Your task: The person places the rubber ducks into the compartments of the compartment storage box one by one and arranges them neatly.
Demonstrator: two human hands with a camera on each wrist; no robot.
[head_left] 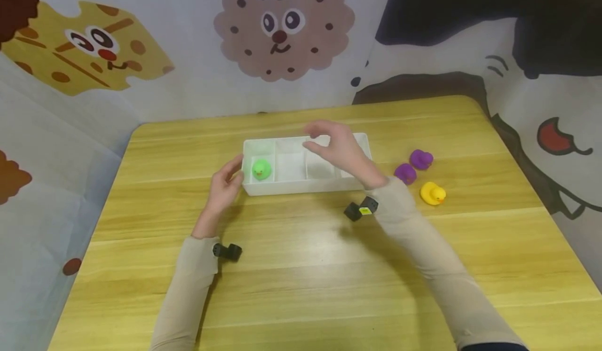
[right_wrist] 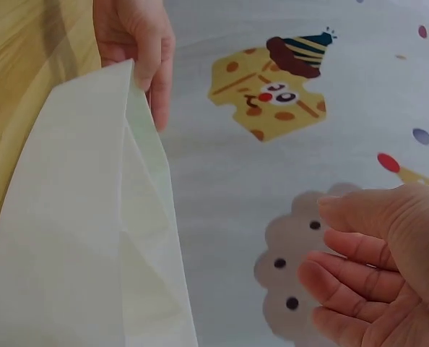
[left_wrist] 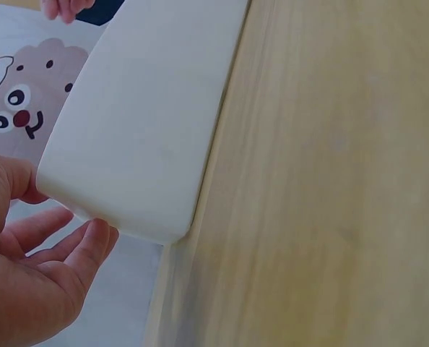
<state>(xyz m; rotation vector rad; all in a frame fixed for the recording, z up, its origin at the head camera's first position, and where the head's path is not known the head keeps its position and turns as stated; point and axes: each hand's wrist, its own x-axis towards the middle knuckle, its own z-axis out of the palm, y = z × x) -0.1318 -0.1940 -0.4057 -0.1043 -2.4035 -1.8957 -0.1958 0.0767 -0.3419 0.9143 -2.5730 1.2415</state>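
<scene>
Out on the table (head_left: pixel 291 288), my left grip (head_left: pixel 223 188) is holding the tray (head_left: pixel 291 188), presumably for steadiness, right grip (head_left: pixel 342 148) hovering wide.

Smooth plastic tray (head_left: pixel 291 187), rubbery-looking ducks (head_left: pixel 430 193) — wood-grain tabletop (head_left: pixel 291 288), softly glossy — creased, matt cloth backdrop (head_left: pixel 188 92).

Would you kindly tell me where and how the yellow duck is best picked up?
Probably pinch the yellow duck around its rounded body, coming from above and the near side: its body is wider than its head, and the purple ducks lie beyond it.
</scene>
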